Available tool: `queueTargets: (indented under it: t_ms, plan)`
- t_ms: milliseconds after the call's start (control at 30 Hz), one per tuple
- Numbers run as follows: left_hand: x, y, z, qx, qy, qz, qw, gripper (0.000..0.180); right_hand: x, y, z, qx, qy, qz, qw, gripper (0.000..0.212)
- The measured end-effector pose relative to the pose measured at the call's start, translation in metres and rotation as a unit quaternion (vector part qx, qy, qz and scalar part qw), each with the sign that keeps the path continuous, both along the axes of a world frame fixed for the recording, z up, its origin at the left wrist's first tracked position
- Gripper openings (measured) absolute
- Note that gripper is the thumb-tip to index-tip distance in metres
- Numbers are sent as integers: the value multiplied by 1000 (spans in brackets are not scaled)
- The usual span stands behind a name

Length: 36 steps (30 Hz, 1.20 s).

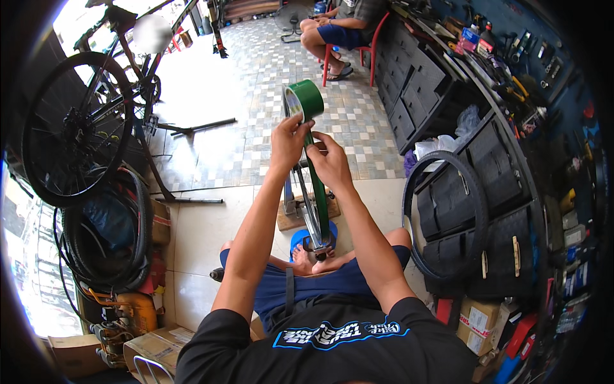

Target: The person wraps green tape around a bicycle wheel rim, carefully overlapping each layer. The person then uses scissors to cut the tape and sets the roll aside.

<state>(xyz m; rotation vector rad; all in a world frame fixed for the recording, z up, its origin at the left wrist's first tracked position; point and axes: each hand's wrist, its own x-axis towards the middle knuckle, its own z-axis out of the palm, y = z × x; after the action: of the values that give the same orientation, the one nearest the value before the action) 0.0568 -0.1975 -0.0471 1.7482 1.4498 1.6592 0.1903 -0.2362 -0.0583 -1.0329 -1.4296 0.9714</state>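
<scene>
A wide roll of green tape (307,97) is in my left hand (288,142), whose fingers close on its lower edge. From the roll a green tape strip (322,198) runs down toward me along a bicycle wheel rim (311,208), seen nearly edge-on. My right hand (329,161) is closed, thumb and fingers pinching the strip just below the roll. The rim stands upright between my legs, in front of a stand with a wooden base (291,219). How the tape sits against the rim under my fingers is hidden.
A black tyre (409,211) leans against dark drawers at right, below a tool-covered workbench (473,83). At left hangs a bicycle (77,128) above several tyres (137,230) and a cardboard box (160,345). Ahead, a person (345,32) sits on a red chair (373,54).
</scene>
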Motion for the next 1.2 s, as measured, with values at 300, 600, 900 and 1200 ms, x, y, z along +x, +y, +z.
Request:
queueTargets:
  t_ms: [300, 600, 900, 1200]
  plan:
    - [18, -56, -38, 26, 25, 5, 999, 19, 4, -13, -36, -61, 74, 66, 993, 22]
    - [42, -105, -38, 62, -8, -46, 997, 20, 7, -29, -52, 54, 44, -7, 998, 22]
    - [53, -99, -44, 60, -57, -96, 992, 26, 6, -16, -77, 39, 92, -36, 994, 23]
    - [67, -111, -37, 138, -128, 39, 981, 30, -5, -22, -38, 48, 74, 4, 996, 27]
